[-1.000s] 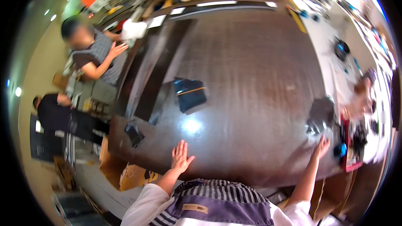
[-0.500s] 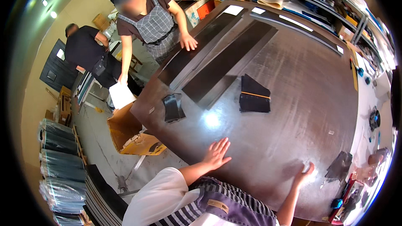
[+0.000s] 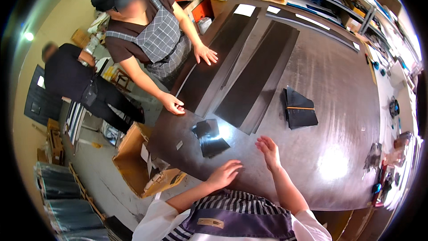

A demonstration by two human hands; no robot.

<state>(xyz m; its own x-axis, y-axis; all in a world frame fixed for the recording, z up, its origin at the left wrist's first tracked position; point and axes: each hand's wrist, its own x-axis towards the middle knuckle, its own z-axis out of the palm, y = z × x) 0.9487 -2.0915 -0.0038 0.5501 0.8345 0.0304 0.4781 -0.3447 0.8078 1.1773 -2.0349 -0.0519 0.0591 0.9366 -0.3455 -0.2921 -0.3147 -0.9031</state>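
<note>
Box (image 3: 127,155): lower left, pale and dark scraps
Carton (image 3: 218,5): top centre, blue contents
Left hand (image 3: 225,175): empty, unclosed, near black sheets (image 3: 214,147)
Right hand (image 3: 269,152): empty, unclosed

I'm in a workshop: the worktable (image 3: 339,111) bears long dark strips (image 3: 263,76), crammed metal shelving (image 3: 368,19) lines its far side, and plastic-wrapped rolls (image 3: 69,214) lie to its left.

The brown counter (image 3: 341,85) carried long dark strips (image 3: 261,73), a black stack (image 3: 302,118) under an orange band (image 3: 301,108), and smaller black pieces (image 3: 214,146).
</note>
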